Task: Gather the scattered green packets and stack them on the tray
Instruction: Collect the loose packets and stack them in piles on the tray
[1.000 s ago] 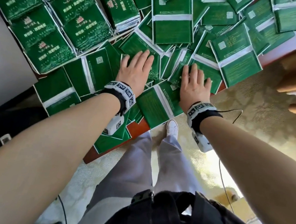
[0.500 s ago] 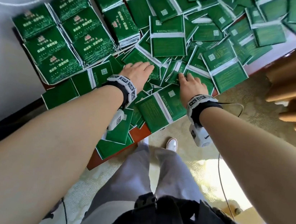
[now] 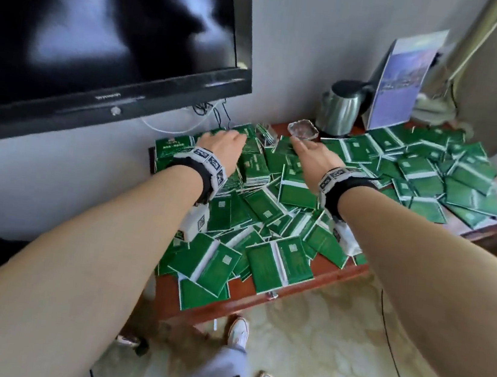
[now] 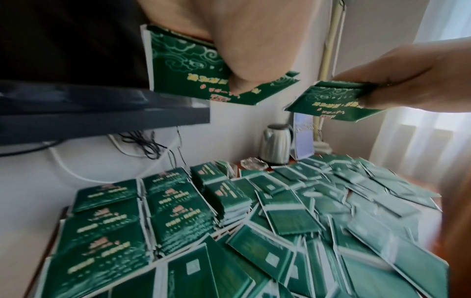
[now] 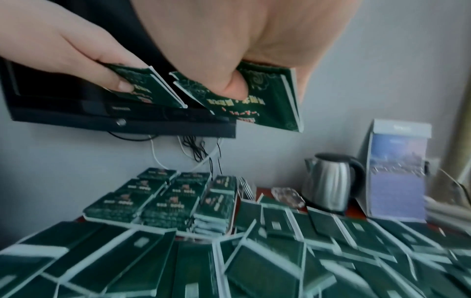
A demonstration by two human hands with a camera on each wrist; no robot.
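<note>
Green packets (image 3: pixel 278 262) lie scattered all over the red-brown table (image 3: pixel 257 305). Neat stacks of packets (image 3: pixel 176 147) stand at its left back; what they rest on is hidden. Both hands hover above the table's back middle, close together. My left hand (image 3: pixel 231 141) pinches a few packets (image 4: pixel 188 66) with the thumb on top. A second small bundle of packets (image 5: pixel 272 96) is pinched the same way in my right hand (image 3: pixel 305 151). In the left wrist view the right hand's bundle (image 4: pixel 339 100) hangs just right of the left one.
A wall-mounted TV (image 3: pixel 104 27) overhangs the table's left back, with cables (image 3: pixel 210 110) below it. A steel kettle (image 3: pixel 340 105), a glass ashtray (image 3: pixel 304 129) and a standing brochure (image 3: pixel 400 81) sit at the back. The table's front edge drops to a patterned floor (image 3: pixel 315 339).
Both hands were pressing flat on loose packets near the front edge. They now hold bundles, lifted off the table, farther back near the stacks. The head view has tilted up.
</note>
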